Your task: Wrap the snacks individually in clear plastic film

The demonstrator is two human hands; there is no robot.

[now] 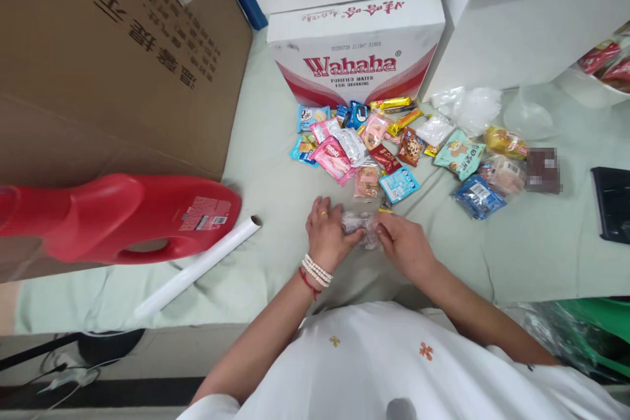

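Observation:
Between my two hands lies a small crinkled piece of clear plastic [363,228], low over the green cloth. My left hand [325,236], with a ring and beaded bracelets, presses its thumb and fingers on the plastic's left end. At the other end my right hand [406,248] pinches it between thumb and curled fingers. Whether anything sits inside the plastic I cannot make out. Just beyond the hands is a loose pile of small packaged snacks, with a pink nabati packet [333,156], a light-blue packet [399,184] and a clear-wrapped snack [367,180] nearest.
A Wahaha water carton [357,56] stands behind the snacks. To the left are a big cardboard box [147,79], a red jug [147,213] lying down and a white roll [197,269]. More packets, a mint-coloured bag [459,154] and clear plastic bags [467,108] lie right.

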